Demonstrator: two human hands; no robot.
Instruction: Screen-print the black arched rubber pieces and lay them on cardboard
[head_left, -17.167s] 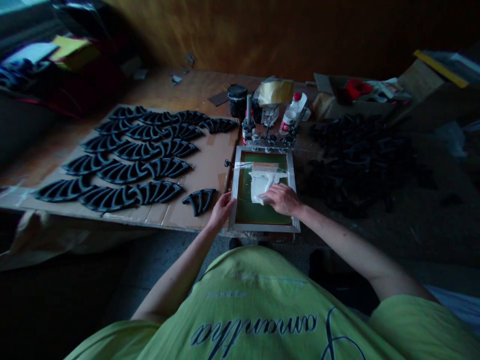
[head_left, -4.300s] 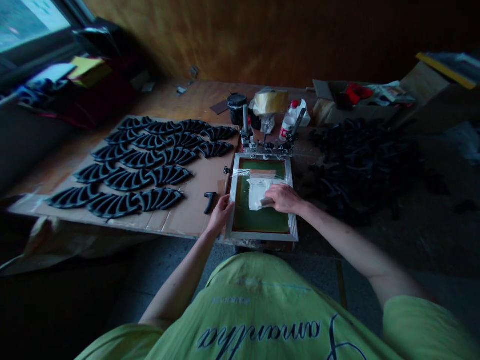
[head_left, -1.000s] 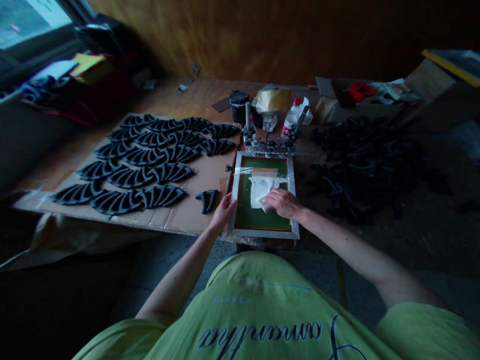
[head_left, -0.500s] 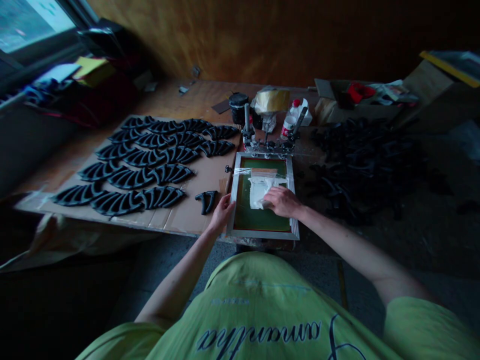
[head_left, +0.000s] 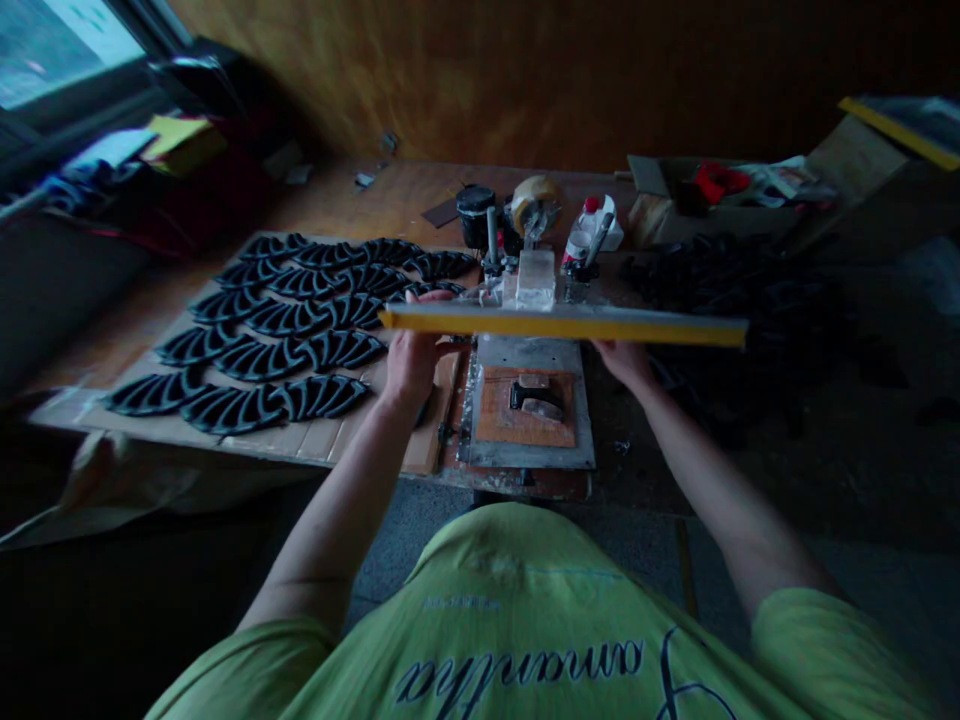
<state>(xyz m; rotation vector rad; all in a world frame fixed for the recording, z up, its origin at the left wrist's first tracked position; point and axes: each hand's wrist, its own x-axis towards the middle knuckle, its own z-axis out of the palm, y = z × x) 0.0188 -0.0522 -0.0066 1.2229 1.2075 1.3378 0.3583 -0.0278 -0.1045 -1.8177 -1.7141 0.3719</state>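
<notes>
Lifted since half a second ago, the screen frame [head_left: 562, 325] now stands edge-on, hiding its mesh. Left hand [head_left: 411, 360] grips its left side; right hand [head_left: 626, 362], half hidden, holds the right. Black part [head_left: 537, 398] lies below.

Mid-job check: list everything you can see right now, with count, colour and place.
screen frame: one, yellow edge towards the camera, lifted level above the base plate
base plate: one, grey metal with an orange pad, bench front centre
black part: one, lying on the orange pad
printed parts: many, black, in rows on the cardboard sheet at left
loose parts heap: count unclear, black, right of the plate
black pot: one, behind the frame
tape roll: one, tan, beside the pot
bottle: one, white with red cap, behind the frame
left hand: at the frame's left side
right hand: under the frame's right side
</notes>
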